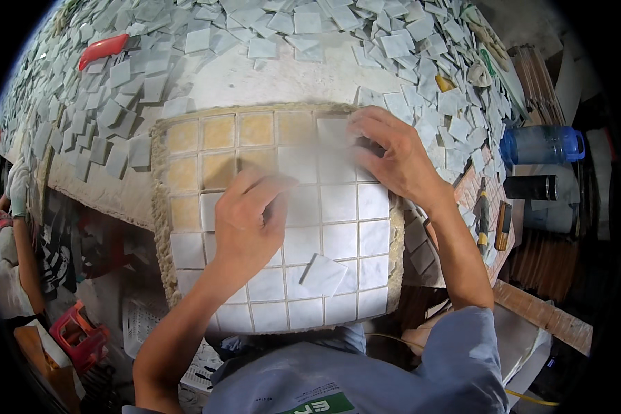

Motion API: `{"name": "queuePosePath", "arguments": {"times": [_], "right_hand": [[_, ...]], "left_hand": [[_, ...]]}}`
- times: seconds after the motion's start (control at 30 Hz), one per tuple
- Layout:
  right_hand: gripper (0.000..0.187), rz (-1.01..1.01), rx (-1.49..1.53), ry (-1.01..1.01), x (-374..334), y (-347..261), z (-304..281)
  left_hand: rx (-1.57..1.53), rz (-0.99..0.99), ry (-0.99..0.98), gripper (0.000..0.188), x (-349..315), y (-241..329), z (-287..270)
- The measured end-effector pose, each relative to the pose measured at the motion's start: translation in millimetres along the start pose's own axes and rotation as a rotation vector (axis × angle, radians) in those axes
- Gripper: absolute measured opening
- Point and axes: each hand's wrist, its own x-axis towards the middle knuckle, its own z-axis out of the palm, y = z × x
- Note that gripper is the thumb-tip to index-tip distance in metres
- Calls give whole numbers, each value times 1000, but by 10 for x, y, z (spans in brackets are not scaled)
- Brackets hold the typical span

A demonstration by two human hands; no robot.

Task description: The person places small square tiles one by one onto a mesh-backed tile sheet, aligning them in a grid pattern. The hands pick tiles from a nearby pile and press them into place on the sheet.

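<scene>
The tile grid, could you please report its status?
Left hand over tile grid, right hand at its upper right; grips unclear. Yellow squares uncovered, upper left. Loose white tile askew, lower right.

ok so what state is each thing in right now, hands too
Left hand: over the grid, fingers bent; grip unclear
Right hand: at the grid's far right, fingers bent; grip unclear
Tile grid: partly filled with white tiles, yellow cells showing at far left
Loose tile: askew on top of the laid tiles
Scattered tiles: loose, overlapping
Red handle: lying among scattered tiles
</scene>
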Motion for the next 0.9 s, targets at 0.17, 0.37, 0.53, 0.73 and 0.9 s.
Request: {"name": "queuePosePath", "arguments": {"times": [0.17, 0.37, 0.53, 0.73, 0.9], "right_hand": [[20, -26, 17, -40, 92, 81, -19], [19, 36, 13, -55, 133, 130, -25], [19, 225, 233, 62, 327, 367, -43], [45, 301, -179, 168, 1164, 943, 124], [65, 258, -409, 176, 1687, 1066, 435]], "left_hand": [[29, 32, 27, 24, -9, -19, 15], [23, 31, 17, 24, 9, -4, 8], [41, 37, 17, 24, 4, -15, -1], [-42, -27, -20, 25, 36, 33, -21], [-121, -60, -22, 25, 27, -2, -52]]}}
